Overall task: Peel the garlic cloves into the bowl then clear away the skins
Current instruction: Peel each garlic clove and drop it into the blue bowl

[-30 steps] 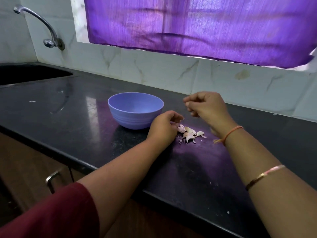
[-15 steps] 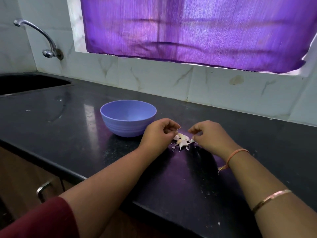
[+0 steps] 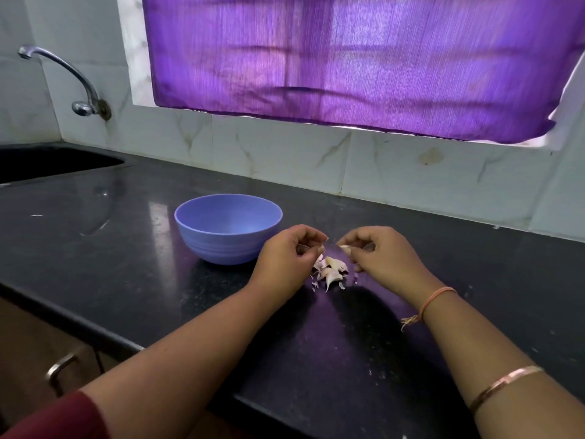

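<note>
The right hand (image 3: 380,258) has its fingers curled, with thumb and forefinger pinching a pale garlic clove (image 3: 345,248) by one end. Facing it, the left hand (image 3: 286,255) is curled too, its fingertips nipping a small pale scrap (image 3: 321,249); whether that is skin or clove I cannot tell. The two pinches are near each other without touching.

Just below them, toward the person, a small heap of pinkish-white garlic cloves (image 3: 330,270) lies on the glossy black stone countertop (image 3: 126,248). Loose papery flakes of skin (image 3: 315,285) lie round its near edge.

Just left of the left hand's grip stands the round lilac-blue plastic bowl (image 3: 221,248).

Beyond the grips hangs a purple fabric curtain (image 3: 348,58). Far to their left, a curved chrome tap (image 3: 63,74) arches over a dark sink (image 3: 47,160).

Behind the right hand's grip, the wrist wears an orange thread band (image 3: 437,299).
</note>
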`<state>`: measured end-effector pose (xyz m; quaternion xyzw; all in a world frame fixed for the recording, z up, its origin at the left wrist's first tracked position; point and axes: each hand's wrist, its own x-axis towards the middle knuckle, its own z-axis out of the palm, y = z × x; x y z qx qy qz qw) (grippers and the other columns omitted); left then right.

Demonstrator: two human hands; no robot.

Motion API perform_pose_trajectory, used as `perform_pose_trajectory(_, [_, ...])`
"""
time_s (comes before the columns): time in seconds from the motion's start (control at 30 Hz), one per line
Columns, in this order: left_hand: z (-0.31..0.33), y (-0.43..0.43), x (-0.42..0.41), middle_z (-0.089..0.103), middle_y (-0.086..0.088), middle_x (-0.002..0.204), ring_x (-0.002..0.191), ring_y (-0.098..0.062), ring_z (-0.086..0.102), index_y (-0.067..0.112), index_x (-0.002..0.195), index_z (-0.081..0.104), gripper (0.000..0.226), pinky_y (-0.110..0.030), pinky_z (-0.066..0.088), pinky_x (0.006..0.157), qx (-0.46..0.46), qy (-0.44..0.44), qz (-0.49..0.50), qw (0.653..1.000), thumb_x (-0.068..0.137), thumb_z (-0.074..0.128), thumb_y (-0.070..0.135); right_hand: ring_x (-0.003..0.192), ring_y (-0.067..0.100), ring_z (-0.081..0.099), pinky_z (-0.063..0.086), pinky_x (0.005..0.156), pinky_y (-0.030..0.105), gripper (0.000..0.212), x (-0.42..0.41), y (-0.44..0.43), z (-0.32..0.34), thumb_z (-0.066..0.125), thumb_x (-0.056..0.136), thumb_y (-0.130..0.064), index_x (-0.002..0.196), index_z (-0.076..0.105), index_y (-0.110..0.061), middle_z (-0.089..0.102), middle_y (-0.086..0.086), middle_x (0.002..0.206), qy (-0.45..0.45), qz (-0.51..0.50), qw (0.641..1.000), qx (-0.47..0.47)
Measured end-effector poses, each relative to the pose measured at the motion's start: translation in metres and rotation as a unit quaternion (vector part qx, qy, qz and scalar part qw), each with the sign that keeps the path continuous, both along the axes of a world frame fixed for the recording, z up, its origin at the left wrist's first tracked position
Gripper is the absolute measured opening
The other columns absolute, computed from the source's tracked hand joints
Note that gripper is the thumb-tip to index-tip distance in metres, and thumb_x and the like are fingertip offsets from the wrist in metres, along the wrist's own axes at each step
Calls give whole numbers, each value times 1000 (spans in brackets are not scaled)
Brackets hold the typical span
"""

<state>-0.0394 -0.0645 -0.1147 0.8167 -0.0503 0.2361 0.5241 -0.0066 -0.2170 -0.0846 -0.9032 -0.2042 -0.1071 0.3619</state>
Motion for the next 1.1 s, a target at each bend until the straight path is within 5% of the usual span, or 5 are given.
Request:
perform_pose_trajectory(0.3, [-2,2,3,63,11,81,72,-1,58,16,98,67,14,-7,47,65,8,5,11,1000,89,61,8,56,15,54,49,51,23,18,-11,6,4,54,87,-6,76,67,-3,60,11,65,155,61,959,231])
perform_pose_trajectory(0.6, [-1,2,2,63,11,81,70,0,57,18,96,66,13,-9,48,65,3,13,8,1000,89,60,9,62,21,60,55,65,32,21,-13,-1,3,68,80,-1,98,62,-9,66,14,72,137,32,978,153])
perform_pose_trajectory(0.87, [-1,2,1,61,13,78,65,1,54,21,91,64,13,-6,44,61,-8,18,4,1000,89,60,9,75,17,56,43,68,26,5,-25,-5,28,65,83,-4,84,69,-6,65,5,84,-369,-43,928,-21])
perform_pose_trajectory(1.0, [0,2,0,63,11,80,67,1,55,18,94,66,12,-8,46,63,0,14,8,1000,89,61,9,89,23,63,49,78,30,10,-28,7,17,66,79,-9,83,73,-16,68,4,93,-49,24,952,-302])
perform_pose_trajectory(1.1, [0,2,-2,64,10,81,68,0,56,20,91,65,12,-9,46,64,-1,10,5,1000,89,61,9,89,22,62,49,80,32,9,-26,10,10,64,82,-11,83,71,-16,67,2,92,-69,13,969,-238])
